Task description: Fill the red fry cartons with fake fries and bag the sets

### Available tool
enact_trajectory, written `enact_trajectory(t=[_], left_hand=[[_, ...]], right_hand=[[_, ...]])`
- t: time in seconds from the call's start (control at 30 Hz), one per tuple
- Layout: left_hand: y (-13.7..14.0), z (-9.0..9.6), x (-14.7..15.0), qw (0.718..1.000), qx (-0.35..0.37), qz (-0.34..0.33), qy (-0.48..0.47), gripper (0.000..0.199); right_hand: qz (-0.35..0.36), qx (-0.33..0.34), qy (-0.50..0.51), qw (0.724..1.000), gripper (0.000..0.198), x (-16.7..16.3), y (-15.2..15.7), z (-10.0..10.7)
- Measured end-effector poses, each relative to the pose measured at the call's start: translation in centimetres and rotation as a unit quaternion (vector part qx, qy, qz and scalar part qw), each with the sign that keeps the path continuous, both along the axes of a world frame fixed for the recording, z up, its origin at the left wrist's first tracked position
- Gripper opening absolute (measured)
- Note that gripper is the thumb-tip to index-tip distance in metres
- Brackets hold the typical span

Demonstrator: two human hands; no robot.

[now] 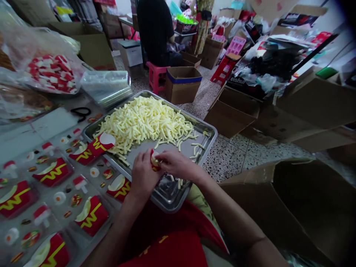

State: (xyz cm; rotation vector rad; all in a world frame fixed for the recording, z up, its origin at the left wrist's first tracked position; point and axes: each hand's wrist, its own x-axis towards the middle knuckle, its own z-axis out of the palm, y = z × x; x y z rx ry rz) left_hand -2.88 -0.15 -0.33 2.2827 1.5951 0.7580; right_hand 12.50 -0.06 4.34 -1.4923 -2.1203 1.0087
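Observation:
My left hand is wrapped round a small red fries carton, which is mostly hidden by the fingers. At the carton's mouth, the fingers of my right hand are pinched together; what lies between them is too small to make out. Both hands are over the near edge of a metal tray. A heap of pale yellow toy fries fills its far side, with several loose pieces at the right. Flat red cartons with a yellow zigzag overlap the tray's left rim.
On the left, clear blister trays hold red cartons and small toy foods. Behind them are black scissors, a bag of red-and-white pieces and stacked clear plastic. Cardboard boxes stand at right. A seated person is beyond.

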Motion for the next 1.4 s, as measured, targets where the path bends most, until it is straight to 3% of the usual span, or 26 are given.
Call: enact_trajectory(t=[0.17,0.27,0.4,0.5,0.63,0.77,0.87,1.03,1.1,1.17,1.27,1.4], left_hand=[[-1.2,0.4,-1.2,0.995,0.075,0.033,-0.056,0.061],[-1.4,0.7,-1.8,0.993,0.091,0.047,-0.065,0.062],[-0.8,0.7,-3.0,0.994,0.071,0.048,-0.067,0.076],[-0.3,0.6,-3.7,0.994,0.049,0.057,-0.078,0.079],[0.2,0.8,-4.1,0.994,0.050,0.048,-0.085,0.083],[0.3,1.4,-5.2,0.994,0.069,0.050,-0.063,0.083],[0.2,1.6,-6.2,0.994,0.065,0.072,-0.044,0.084],[-0.2,1.4,-6.3,0.995,0.066,0.060,-0.045,0.082],[-0.3,1.5,-5.9,0.995,0.071,0.055,-0.050,0.081],[-0.6,1.7,-5.1,0.996,0.063,0.044,-0.053,0.081],[-1.1,2.3,-3.1,0.999,0.027,-0.004,-0.041,0.085],[-1.5,2.8,0.0,0.995,-0.059,-0.068,0.044,0.085]], right_hand=[[-0.078,0.029,0.010,0.996,0.018,-2.4,-0.2,0.5],[-0.038,0.072,-0.020,0.996,0.016,-2.9,-0.1,1.1],[-0.012,0.086,-0.046,0.995,0.017,2.7,0.1,2.4],[-0.101,0.081,-0.249,0.960,0.029,9.2,0.1,2.6],[-0.039,0.051,-0.382,0.922,0.026,13.0,0.3,1.4],[0.006,0.043,-0.427,0.903,0.017,11.9,1.1,-0.3],[0.042,0.073,-0.442,0.893,0.016,10.8,1.6,-1.3],[0.043,0.135,-0.359,0.922,0.020,10.4,2.3,-1.6],[0.054,0.166,-0.334,0.926,0.028,10.3,3.2,-1.3],[0.112,0.178,-0.329,0.921,0.036,10.2,4.4,-1.1],[0.196,0.150,-0.339,0.908,0.035,10.0,6.1,-1.2],[0.139,0.102,-0.354,0.919,0.028,9.9,6.5,-2.3]])
